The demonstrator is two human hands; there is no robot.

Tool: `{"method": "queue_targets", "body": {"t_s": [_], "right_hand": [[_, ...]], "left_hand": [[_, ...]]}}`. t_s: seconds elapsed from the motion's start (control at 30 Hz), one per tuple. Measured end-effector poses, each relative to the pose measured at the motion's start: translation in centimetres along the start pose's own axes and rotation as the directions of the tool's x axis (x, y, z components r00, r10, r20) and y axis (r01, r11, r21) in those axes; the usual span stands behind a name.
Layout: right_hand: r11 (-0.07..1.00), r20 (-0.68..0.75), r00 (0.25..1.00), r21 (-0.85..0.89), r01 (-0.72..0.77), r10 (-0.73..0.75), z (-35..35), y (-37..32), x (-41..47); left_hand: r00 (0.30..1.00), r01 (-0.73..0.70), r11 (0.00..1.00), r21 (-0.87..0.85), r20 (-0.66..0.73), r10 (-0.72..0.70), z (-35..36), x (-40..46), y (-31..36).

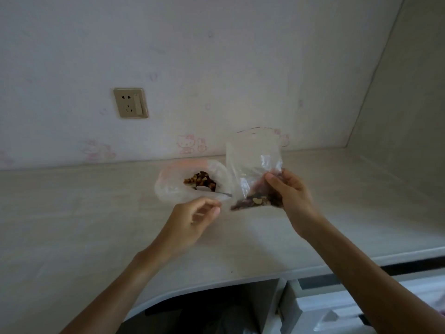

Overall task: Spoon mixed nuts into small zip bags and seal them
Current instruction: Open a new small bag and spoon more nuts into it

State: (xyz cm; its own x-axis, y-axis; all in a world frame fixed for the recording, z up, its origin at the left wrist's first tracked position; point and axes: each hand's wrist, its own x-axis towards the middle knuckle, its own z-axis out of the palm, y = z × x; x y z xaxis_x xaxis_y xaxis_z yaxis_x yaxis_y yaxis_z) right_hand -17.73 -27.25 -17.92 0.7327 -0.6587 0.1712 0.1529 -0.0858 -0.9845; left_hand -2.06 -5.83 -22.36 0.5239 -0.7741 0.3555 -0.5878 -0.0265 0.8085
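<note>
Partway thru, I'd say. The right hand [292, 191] grips a small zip bag [255, 165] by its side, thumb and fingers pinched on the plastic, holding it upright just above the counter [84, 213]. There's a modest heap of mixed nuts [257, 201] in its bottom; the top looks unsealed, tho the strip is too faint to be sure. So filling seems about done for this one, sealing left.

The left hand [192, 218] has fingers curled, pinching the handle of a spoon [204, 189], whose bowl sits inside the big bag [192, 182], the supply bag, lying open on the counter just left of the small one. Nuts remain in it, a dark clump near the spoon, so more bags could be filled.

Count: 1 small bag, 1 supply bag, 1 spoon, 2 hands. No finished, sealed bags in view, no spare empties either. Also 1 wall socket [130, 103] behind.
</note>
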Motion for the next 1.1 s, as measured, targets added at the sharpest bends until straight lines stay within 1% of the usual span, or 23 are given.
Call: {"method": "queue_targets", "body": {"t_s": [0.03,0.1,0.13,0.17,0.27,0.4,0.67,0.77,0.83,0.9,0.93,1.0,1.07,1.1], "right_hand": [[1.000,-0.067,0.998,-0.002,0.013,-0.013,-0.9,0.0,1.0],[1.000,-0.183,0.983,-0.007,0.027,-0.028,-2.7,0.1,3.1],[1.000,-0.223,0.974,-0.020,0.023,-0.027,-3.3,0.5,4.2],[0.999,-0.251,0.968,-0.036,0.013,-0.022,-3.9,1.1,5.1],[0.997,-0.266,0.964,-0.078,-0.031,0.009,-4.2,4.4,7.3],[0.991,-0.317,0.948,-0.128,-0.042,0.000,-3.4,7.0,10.1],[0.972,-0.429,0.900,-0.234,-0.027,-0.079,-1.6,7.7,12.9],[0.967,-0.433,0.898,-0.252,-0.041,-0.075,-1.6,7.5,12.9],[0.965,-0.418,0.907,-0.253,-0.070,-0.044,-2.0,7.2,12.6],[0.952,-0.440,0.897,-0.290,-0.102,-0.038,-2.5,6.4,11.7],[0.942,-0.466,0.882,-0.321,-0.104,-0.062,-2.8,6.0,11.1],[0.908,-0.489,0.855,-0.415,-0.055,-0.172,-3.0,5.1,9.6],[0.861,-0.419,0.864,-0.507,0.033,-0.280,-2.3,4.2,7.9],[0.849,-0.364,0.881,-0.524,0.073,-0.301,-1.5,3.7,7.0]], "left_hand": [[0.999,-0.037,0.991,0.127,0.042,0.032,0.3,-0.3,-0.7],[0.991,-0.111,0.933,0.342,0.110,0.077,0.7,-0.8,-1.6],[0.988,-0.135,0.902,0.409,0.126,0.091,0.7,-1.0,-1.9],[0.986,-0.148,0.887,0.437,0.130,0.101,0.7,-1.1,-2.1],[0.985,-0.160,0.893,0.420,0.123,0.119,0.5,-1.0,-2.3],[0.985,-0.165,0.895,0.415,0.114,0.128,0.5,-0.8,-2.3],[0.983,-0.178,0.907,0.383,0.110,0.146,0.7,-0.5,-2.7],[0.985,-0.163,0.912,0.377,0.111,0.130,0.7,-0.5,-2.6],[0.987,-0.154,0.913,0.377,0.108,0.122,0.6,-0.6,-2.6],[0.987,-0.152,0.918,0.367,0.109,0.120,0.5,-0.9,-2.5],[0.987,-0.149,0.922,0.358,0.107,0.118,0.5,-1.0,-2.5],[0.990,-0.127,0.936,0.330,0.095,0.101,0.3,-1.3,-2.3],[0.994,-0.100,0.951,0.293,0.078,0.081,0.1,-1.5,-2.1],[0.995,-0.090,0.955,0.282,0.064,0.075,0.0,-1.6,-1.9]]}}
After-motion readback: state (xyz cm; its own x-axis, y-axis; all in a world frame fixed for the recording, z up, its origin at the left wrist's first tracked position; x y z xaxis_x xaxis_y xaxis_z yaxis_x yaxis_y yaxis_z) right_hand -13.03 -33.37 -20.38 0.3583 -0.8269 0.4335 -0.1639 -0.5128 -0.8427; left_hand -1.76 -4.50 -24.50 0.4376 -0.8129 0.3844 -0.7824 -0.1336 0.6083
